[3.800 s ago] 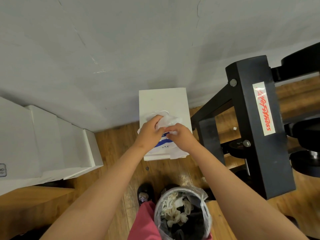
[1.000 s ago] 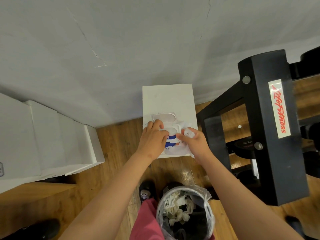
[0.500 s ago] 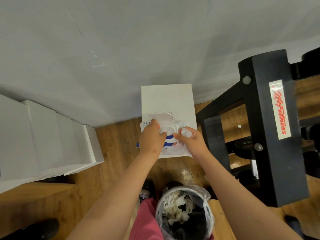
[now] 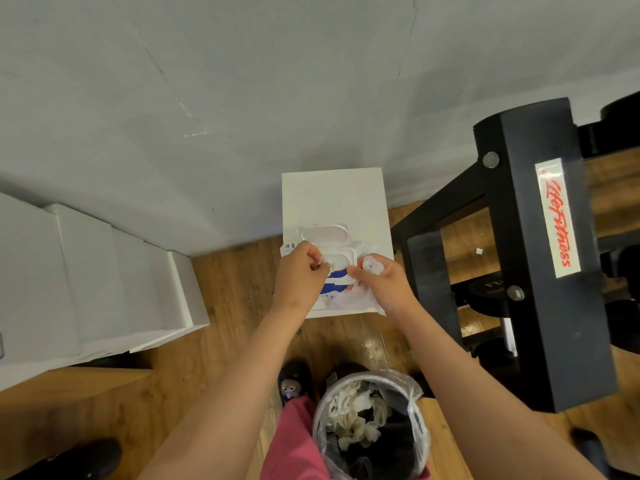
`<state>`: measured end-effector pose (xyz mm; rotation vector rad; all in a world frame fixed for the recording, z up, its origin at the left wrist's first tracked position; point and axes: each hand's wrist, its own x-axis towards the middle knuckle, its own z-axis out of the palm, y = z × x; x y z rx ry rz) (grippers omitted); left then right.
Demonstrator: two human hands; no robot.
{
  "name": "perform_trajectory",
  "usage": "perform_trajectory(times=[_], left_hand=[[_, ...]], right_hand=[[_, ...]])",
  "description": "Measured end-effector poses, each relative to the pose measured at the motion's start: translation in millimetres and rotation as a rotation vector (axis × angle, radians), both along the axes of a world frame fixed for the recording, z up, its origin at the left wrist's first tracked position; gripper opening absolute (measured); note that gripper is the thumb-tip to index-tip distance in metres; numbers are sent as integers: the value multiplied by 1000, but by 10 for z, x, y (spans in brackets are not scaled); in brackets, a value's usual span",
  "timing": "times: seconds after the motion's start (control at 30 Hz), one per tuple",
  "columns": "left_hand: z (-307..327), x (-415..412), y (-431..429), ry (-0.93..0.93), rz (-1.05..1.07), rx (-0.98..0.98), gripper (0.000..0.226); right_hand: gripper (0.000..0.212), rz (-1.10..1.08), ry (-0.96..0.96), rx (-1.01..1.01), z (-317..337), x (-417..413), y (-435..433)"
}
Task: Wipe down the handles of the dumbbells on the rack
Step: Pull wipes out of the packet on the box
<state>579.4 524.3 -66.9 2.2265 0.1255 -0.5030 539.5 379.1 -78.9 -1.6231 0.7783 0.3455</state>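
Both bare forearms reached forward and converged, wrists angled inward, hands almost touching. The left hand [image 4: 299, 277] lay knuckles-up, fingers curled in a pinching grip on the wipes pack [image 4: 323, 234] — the right hand [image 4: 386, 284] mirrored it, thumb and forefinger pinched forward, a crumpled wipe [image 4: 372, 265] bunched in its curled fingers.

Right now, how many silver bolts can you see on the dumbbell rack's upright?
2. The upper bolt sits near the top of the rack upright, left of the label; the lower bolt sits beside the label's bottom end. Other faces are hidden, so more may exist.
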Motion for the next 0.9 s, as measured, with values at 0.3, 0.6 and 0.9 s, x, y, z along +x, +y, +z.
perform_trajectory(times=[0.3, 0.6, 0.9], left_hand=[[-25, -1, -141, -134, -93, 260, 14], [9, 32, 93, 26, 57, -136, 17], [-49, 0, -53, -29, -41, -145, 17]], right_hand=[[12, 31, -43, -6, -22, -12, 18], [25, -33, 31, 19, -46, 2, 7], [11, 21, -8, -41, -9, 5, 5]])
